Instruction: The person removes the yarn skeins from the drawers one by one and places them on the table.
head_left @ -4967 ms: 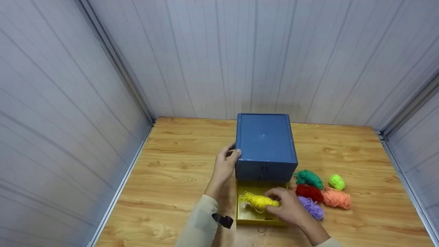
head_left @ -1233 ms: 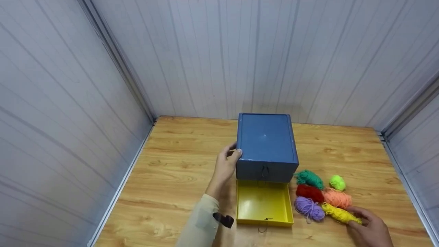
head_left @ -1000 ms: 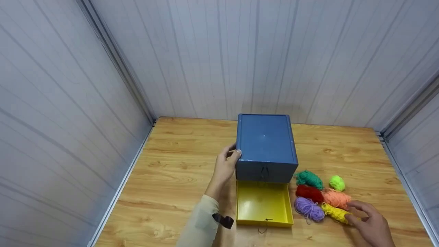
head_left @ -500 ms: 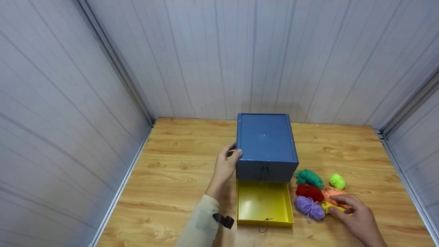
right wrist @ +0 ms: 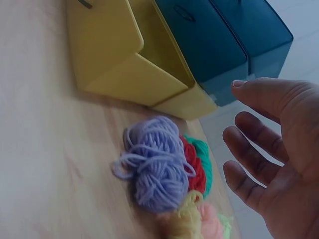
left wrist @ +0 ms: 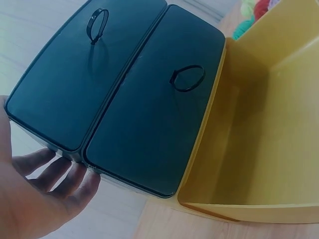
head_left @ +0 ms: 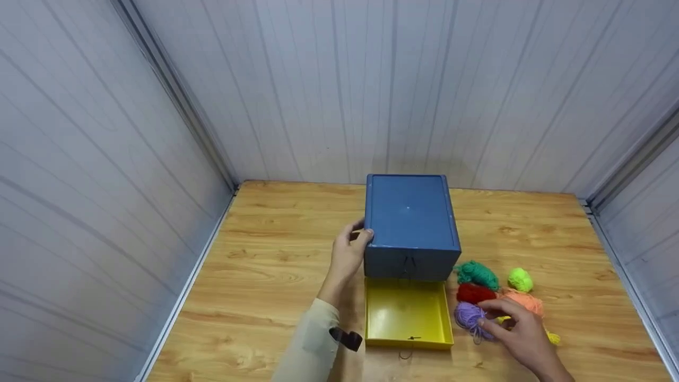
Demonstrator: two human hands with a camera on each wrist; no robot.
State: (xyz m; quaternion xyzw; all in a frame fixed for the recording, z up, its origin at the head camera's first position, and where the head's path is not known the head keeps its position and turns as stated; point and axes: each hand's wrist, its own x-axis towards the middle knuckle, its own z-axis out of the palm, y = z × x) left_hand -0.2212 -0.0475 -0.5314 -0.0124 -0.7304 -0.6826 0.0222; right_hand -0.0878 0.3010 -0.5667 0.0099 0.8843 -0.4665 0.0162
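Note:
My left hand holds the left side of a blue drawer cabinet, thumb at the top front corner and fingers curved against the side. The cabinet's bottom drawer, a yellow one, is pulled out and bare inside. Right of it, my right hand hovers over a purple yarn skein, thumb and fingers spread with nothing between them. A yellow yarn skein lies partly hidden under that hand. Red yarn, green yarn and orange yarn lie close around.
A small neon yellow-green yarn ball sits behind the orange skein. Two upper drawers are closed, with black loop handles. Pale panel walls enclose the wooden table at the back and sides.
My right hand carried the yellow skein from the drawer to the table by the orange one, let go, then moved left toward the purple skein. My left hand stayed on the cabinet.

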